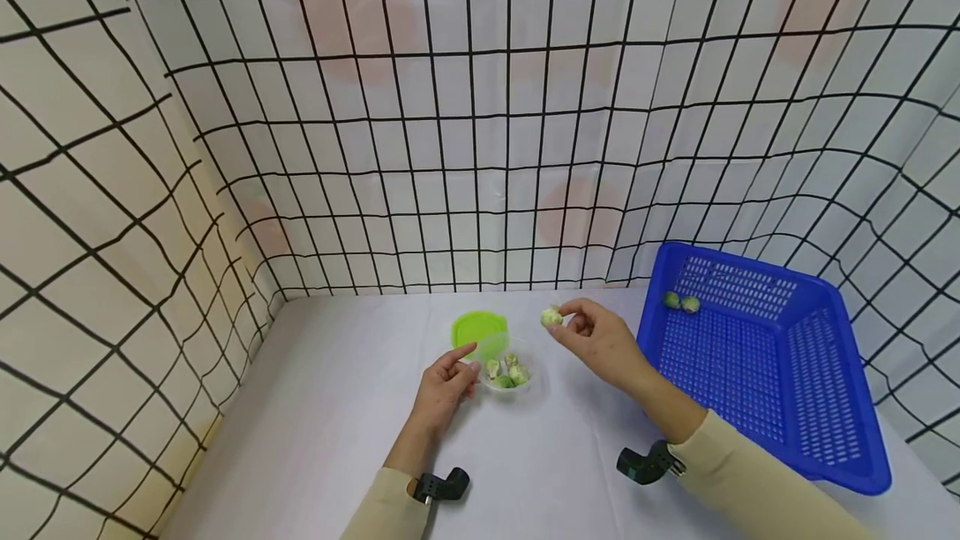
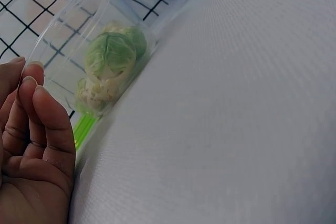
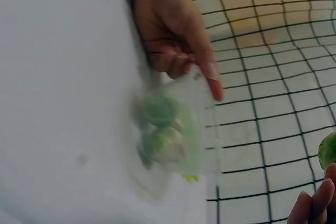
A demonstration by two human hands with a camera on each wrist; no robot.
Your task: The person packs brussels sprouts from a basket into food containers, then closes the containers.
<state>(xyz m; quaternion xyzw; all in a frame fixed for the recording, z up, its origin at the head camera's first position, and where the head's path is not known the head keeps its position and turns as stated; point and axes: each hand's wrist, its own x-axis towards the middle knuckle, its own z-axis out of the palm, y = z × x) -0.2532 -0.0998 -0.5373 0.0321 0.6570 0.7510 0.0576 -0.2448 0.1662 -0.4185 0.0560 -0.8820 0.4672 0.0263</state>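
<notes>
A clear round plastic container (image 1: 532, 359) stands on the white table, with several Brussels sprouts (image 2: 110, 56) inside. My left hand (image 1: 446, 390) holds its rim at the left side; in the right wrist view the index finger stretches along the rim while the other fingers curl. Right of the container and above the table, my right hand (image 1: 600, 342) pinches a pale green Brussels sprout (image 1: 551, 317) between thumb and fingertips. That sprout shows only partly at the edge of the right wrist view. Behind the container lies a bright green lid (image 1: 477, 324).
A blue perforated plastic basket (image 1: 832, 373) stands on the right, with two Brussels sprouts (image 1: 681, 302) in its far left corner. Black wire grid panels (image 1: 480, 165) close off the back and both sides of the white table (image 1: 315, 407).
</notes>
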